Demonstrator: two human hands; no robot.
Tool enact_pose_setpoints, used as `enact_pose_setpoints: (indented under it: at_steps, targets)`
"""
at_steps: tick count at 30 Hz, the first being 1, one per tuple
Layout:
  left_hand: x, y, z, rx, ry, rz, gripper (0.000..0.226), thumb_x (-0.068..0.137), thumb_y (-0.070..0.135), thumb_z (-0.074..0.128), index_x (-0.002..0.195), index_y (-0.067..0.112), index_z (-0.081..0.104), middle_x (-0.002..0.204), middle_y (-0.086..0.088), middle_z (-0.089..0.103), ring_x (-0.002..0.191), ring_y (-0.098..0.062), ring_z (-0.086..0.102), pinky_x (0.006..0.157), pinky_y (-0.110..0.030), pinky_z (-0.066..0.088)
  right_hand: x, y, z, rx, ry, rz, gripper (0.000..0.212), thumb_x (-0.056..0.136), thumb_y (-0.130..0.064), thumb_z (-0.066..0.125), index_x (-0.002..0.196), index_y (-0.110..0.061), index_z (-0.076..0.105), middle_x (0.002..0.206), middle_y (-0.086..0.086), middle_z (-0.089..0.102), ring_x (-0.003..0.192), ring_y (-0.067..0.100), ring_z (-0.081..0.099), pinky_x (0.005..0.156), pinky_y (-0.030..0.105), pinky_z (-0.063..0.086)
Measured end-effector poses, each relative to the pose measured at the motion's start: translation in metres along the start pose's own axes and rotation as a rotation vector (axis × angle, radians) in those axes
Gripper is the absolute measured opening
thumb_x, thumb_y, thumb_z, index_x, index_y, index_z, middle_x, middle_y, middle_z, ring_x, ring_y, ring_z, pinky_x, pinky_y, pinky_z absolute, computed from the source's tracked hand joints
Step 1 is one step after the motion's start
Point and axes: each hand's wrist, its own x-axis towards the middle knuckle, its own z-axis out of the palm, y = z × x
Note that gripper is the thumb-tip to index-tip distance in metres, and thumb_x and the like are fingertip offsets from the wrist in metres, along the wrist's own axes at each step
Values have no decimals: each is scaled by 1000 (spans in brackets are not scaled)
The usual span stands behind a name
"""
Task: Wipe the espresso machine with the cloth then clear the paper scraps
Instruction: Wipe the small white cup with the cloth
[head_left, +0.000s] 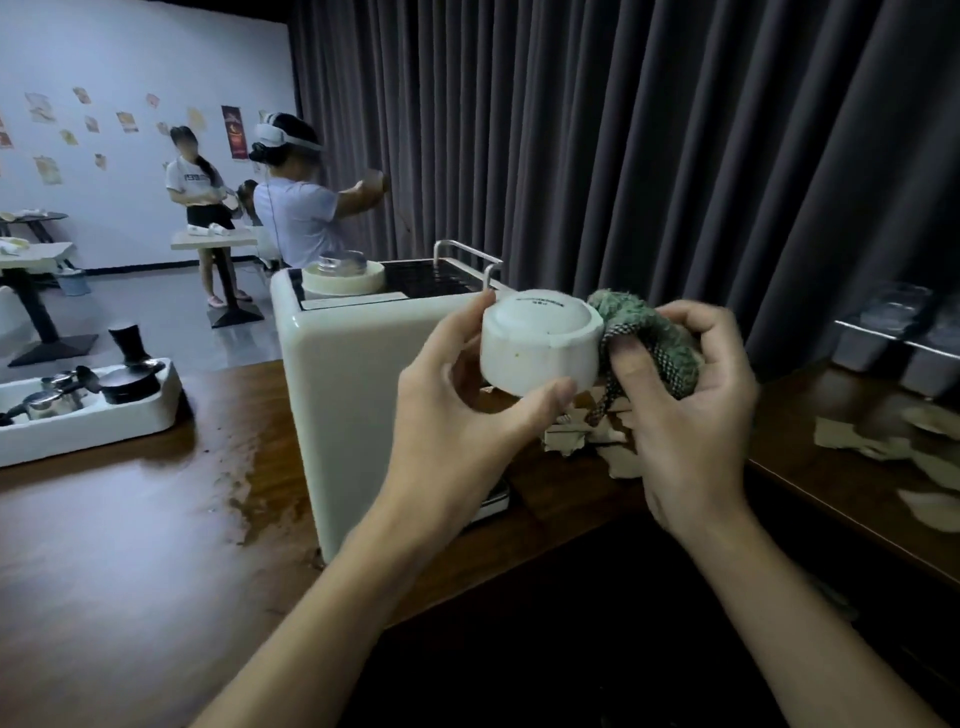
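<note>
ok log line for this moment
left hand: grips white cup, base up | right hand: grips green cloth against cup | paper scraps: on counter | espresso machine: behind hands

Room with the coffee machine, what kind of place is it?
Probably a practice room set up like a café: an espresso machine on a wooden counter, a tray of coffee tools, and another person wearing a headset.

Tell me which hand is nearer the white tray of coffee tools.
Left. The left hand, gripping the white cup, is to the tray's right, past the espresso machine; the right hand, holding the cloth, is even farther right.
</note>
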Motion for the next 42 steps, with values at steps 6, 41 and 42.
enact_pose_setpoints:
  at_steps: [6, 41, 42]
  targets:
    - [-34, -28, 57, -236, -102, -218, 82, 79, 22, 84, 150, 24, 44, 134, -1, 65, 126, -16, 61, 109, -47, 48, -40, -3, -52, -86, 75, 112, 18, 88, -17, 67, 104, -24, 63, 92, -14, 69, 87, -3, 64, 72, 11, 48]
    - [-9, -39, 198, 194, -434, -242, 92, 62, 42, 88, 142, 14, 53, 120, 11, 68, 106, 1, 67, 91, -21, 56, 30, 53, -226, -516, -417, -140, 23, 86, -16, 72, 106, -6, 68, 122, -1, 61, 114, 3, 56, 95, 11, 39]
    - [-7, -40, 198, 194, -430, -240, 86, 65, 39, 89, 140, 12, 56, 121, 9, 69, 106, 0, 67, 90, -22, 56, 30, 56, -225, -509, -435, -148, 28, 87, -23, 71, 108, -5, 69, 125, 0, 59, 117, 4, 54, 97, 11, 38]
